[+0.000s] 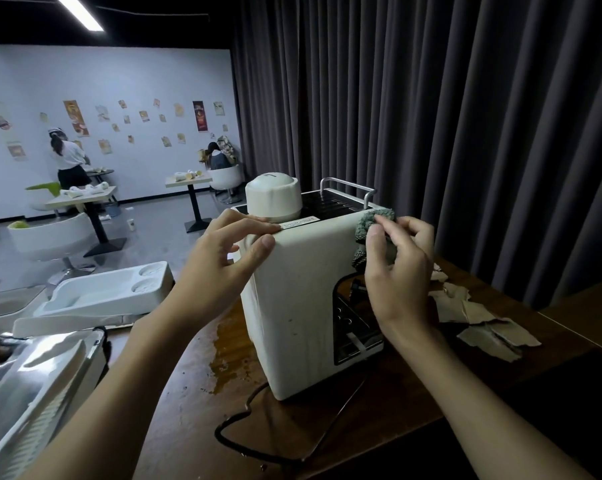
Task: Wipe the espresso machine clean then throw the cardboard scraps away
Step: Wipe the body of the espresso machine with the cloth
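A cream-white espresso machine point(299, 306) stands on a dark wooden counter point(379, 420), its dark control panel turned to the right. My left hand point(230, 258) rests on its upper left edge, fingers spread, thumb pressed against the side. My right hand point(400, 268) holds a grey-green cloth point(368, 223) against the machine's upper right corner. An upturned white cup point(273, 199) sits on top of the machine. Torn cardboard scraps point(479, 320) lie on the counter to the right of the machine, behind my right wrist.
A brown liquid spill point(226, 362) spreads left of the machine's base. A black power cord point(244, 434) loops in front. White moulded packaging point(109, 292) and a shiny metal tray point(39, 379) sit at left. Dark curtains hang behind. Two people work at distant tables.
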The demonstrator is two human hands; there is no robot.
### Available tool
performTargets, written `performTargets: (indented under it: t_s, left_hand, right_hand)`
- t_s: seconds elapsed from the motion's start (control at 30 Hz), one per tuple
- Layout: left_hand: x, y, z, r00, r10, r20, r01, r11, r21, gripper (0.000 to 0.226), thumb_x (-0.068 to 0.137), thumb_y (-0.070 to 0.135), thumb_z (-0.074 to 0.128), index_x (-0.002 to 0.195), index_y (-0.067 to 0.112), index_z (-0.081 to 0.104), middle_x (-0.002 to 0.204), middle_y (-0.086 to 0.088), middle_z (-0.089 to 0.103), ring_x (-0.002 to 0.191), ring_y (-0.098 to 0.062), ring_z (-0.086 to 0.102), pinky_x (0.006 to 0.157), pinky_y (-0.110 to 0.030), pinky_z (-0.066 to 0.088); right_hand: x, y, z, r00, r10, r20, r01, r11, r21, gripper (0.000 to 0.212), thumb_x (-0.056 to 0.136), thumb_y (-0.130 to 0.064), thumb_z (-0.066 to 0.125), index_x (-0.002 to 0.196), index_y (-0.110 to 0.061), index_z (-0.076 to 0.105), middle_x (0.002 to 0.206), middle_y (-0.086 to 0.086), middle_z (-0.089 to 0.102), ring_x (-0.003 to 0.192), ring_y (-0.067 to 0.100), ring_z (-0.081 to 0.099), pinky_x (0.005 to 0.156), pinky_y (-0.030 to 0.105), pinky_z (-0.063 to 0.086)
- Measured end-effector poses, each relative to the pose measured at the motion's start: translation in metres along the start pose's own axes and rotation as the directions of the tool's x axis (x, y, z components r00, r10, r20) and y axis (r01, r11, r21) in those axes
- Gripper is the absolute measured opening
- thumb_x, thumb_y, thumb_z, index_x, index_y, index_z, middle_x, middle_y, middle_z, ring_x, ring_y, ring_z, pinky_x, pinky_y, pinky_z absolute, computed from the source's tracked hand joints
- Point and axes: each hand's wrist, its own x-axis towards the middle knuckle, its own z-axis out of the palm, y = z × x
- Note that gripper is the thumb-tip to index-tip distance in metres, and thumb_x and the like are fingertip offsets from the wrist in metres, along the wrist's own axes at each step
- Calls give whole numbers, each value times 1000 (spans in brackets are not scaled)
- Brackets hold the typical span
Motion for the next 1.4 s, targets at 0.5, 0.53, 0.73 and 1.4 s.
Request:
performTargets:
  t_s: [0.5, 0.53, 0.73, 1.4]
  left_hand:
    - [-2, -4, -5, 999, 27, 33, -27, 1000, -12, 25, 97, 58, 45, 113, 49, 61, 116, 24, 54, 113, 6, 52, 88, -21, 44]
    - [-3, -4, -5, 999, 21, 34, -20, 1000, -20, 24, 97, 56, 44, 112, 49, 61, 116, 22, 54, 111, 7, 51, 87, -19, 42]
    - [-3, -6, -5, 999, 26, 35, -25, 999, -24, 24, 103, 40, 43, 116, 39, 64, 115, 14, 56, 117, 0, 50, 93, -22, 40]
    - [-6, 3, -4, 999, -18, 32, 19, 999, -44, 26, 104, 28, 42, 112, 43, 62, 119, 24, 54, 120, 8, 46, 87, -12, 35]
  right_hand:
    - [-9, 3, 9, 989, -140, -40, 135, 985, -105, 25, 88, -6, 67, 114, -7, 70, 116, 6, 52, 110, 14, 51, 95, 14, 41]
    - [-3, 7, 6, 994, -79, -80, 70, 992, -106, 25, 89, -7, 66, 114, -6, 70, 115, 4, 50, 110, 14, 51, 93, 8, 38]
    - [-17, -8, 21, 989, -69, -127, 57, 994, -95, 26, 88, -4, 66, 114, -5, 70, 111, -1, 48, 106, 5, 47, 93, 4, 36]
    - [-15, 14, 10, 992, -66, -105, 55, 993, -105, 27, 90, -6, 66, 116, -10, 70, 118, -4, 47, 112, 5, 46, 95, 32, 49]
